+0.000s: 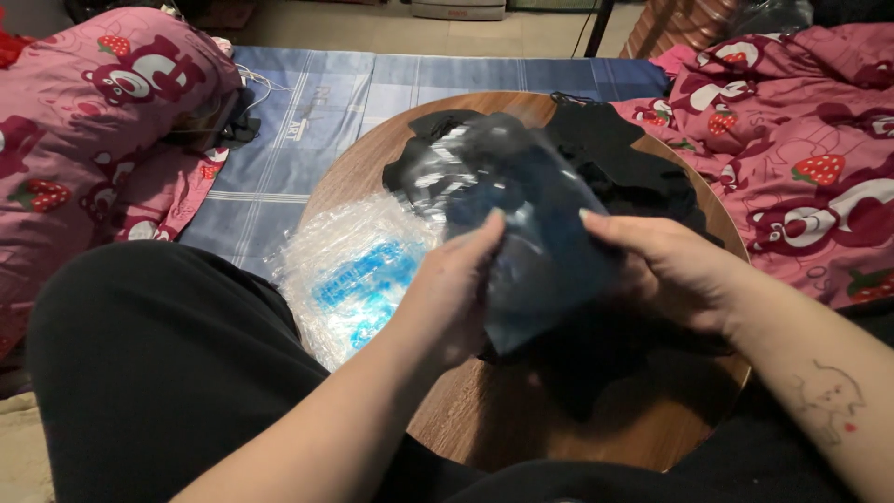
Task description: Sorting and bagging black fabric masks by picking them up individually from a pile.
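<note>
While you hold the bag (531, 224) above the middle of the bench (466, 410), both hands are on it: your left hand (447, 289) pinches its near left edge, fingers closed on the plastic, and your right hand (670, 270) grips the right side, thumb on top, also clamped on the plastic. The bag is clear film with a dark garment inside; blur hides whether its mouth is sealed.

Progress, as a judgement: one item is bagged or nearly so and is in hand. A stack of clear bags (354, 270) with blue print lies flat on the bench's left part, unfilled as far as can be seen. A heap of black cloth (624, 168) sits on the far right part, with more black cloth (596, 363) under the held bag near your right wrist. So most of the pile looks unpacked.

Edges and room: the bench is round, and the stack overhangs its left rim slightly. Bare wood shows near you and at the far left rim; the rest is covered. Your knee (158, 363) presses close to the near left edge. A blue sheet (307, 102) lies beyond, with pink bedding (801, 130) just beside the right rim and a pink pillow (102, 102) well apart at left.
</note>
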